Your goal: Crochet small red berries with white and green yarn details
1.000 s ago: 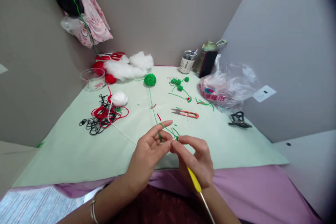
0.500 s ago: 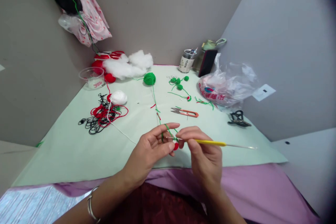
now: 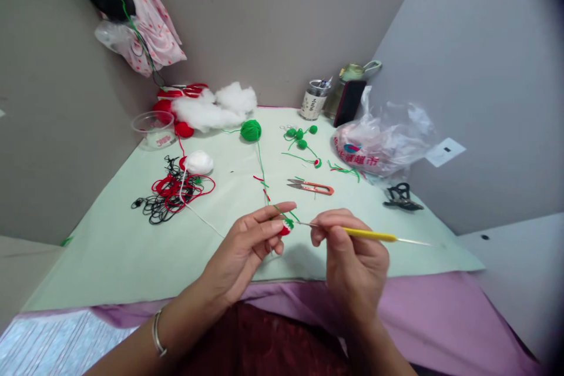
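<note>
A small red, white and green crochet piece (image 3: 286,227) is pinched in my left hand (image 3: 253,238), between thumb and fingers. Green yarn runs from it over my raised index finger and back to a green yarn ball (image 3: 251,130). My right hand (image 3: 355,255) grips a crochet hook (image 3: 369,235) by its yellow handle. The hook's thin metal tip points left and meets the piece's green edge; whether it sits inside a stitch I cannot tell. Beyond my hands lie orange thread snips (image 3: 311,187).
Tangled black and red cord (image 3: 165,194) and a white yarn ball (image 3: 198,162) lie on the left. White stuffing (image 3: 215,108) and a clear tub (image 3: 154,129) are behind. Several green crochet balls (image 3: 301,135), a plastic bag (image 3: 383,144) and a black claw clip (image 3: 402,197) are right.
My right hand has drawn right with the hook. My left hand has turned and raised the crochet piece slightly up and left, so more of its green side shows.
</note>
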A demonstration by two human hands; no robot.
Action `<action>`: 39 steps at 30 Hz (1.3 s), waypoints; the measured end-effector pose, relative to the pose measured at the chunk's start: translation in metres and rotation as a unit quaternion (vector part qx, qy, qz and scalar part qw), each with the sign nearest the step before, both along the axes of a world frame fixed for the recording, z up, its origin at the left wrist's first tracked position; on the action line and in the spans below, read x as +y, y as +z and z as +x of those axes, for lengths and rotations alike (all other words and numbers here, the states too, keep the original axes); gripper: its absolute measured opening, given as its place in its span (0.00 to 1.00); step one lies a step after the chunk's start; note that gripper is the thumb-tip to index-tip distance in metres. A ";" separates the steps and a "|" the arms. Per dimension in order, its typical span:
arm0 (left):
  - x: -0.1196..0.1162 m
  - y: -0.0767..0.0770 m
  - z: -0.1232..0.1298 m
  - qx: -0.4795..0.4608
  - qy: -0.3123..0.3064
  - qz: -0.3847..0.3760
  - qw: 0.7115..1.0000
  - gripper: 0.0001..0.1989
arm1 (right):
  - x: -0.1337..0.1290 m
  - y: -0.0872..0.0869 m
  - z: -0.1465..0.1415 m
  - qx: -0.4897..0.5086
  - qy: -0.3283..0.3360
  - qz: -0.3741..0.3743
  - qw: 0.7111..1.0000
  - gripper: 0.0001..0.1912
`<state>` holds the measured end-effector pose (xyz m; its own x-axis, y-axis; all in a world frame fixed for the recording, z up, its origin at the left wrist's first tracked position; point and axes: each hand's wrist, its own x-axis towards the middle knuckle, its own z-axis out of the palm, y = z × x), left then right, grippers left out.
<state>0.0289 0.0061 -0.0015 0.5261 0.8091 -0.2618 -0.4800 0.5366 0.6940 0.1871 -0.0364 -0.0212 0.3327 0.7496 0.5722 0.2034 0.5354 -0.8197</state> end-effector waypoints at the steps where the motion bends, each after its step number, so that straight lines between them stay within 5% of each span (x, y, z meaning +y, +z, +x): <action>1: 0.000 0.001 0.000 0.004 0.003 0.021 1.000 0.17 | 0.001 0.001 0.000 0.025 0.021 -0.007 0.999 0.10; 6: -0.005 0.001 0.001 0.056 -0.004 0.099 0.993 0.17 | 0.005 -0.002 -0.001 0.022 0.064 -0.033 0.997 0.08; 14: -0.003 0.000 -0.003 0.092 -0.006 0.121 0.988 0.16 | 0.001 0.002 0.008 0.100 0.134 -0.070 0.983 0.12; 19: -0.005 -0.002 -0.004 0.122 0.029 0.158 0.979 0.15 | -0.009 0.007 0.009 -0.116 0.068 -0.013 0.991 0.11; 22: -0.007 -0.002 0.000 0.127 0.067 0.154 0.978 0.19 | -0.012 0.003 0.007 -0.306 -0.004 0.080 0.949 0.13; 25: -0.006 -0.002 0.002 0.063 0.032 0.071 0.995 0.24 | -0.011 -0.002 0.005 -0.399 -0.066 0.128 0.905 0.17; 29: -0.003 0.001 0.002 0.001 -0.021 -0.016 1.000 0.23 | -0.009 -0.001 0.003 -0.236 -0.043 0.083 0.967 0.16; 33: -0.004 0.002 0.002 0.013 0.005 0.033 0.999 0.20 | -0.004 0.004 0.001 -0.029 0.026 0.021 0.999 0.12; 39: -0.008 -0.006 0.006 0.061 0.034 0.086 0.994 0.20 | -0.004 -0.005 -0.003 -0.148 -0.015 0.036 0.988 0.14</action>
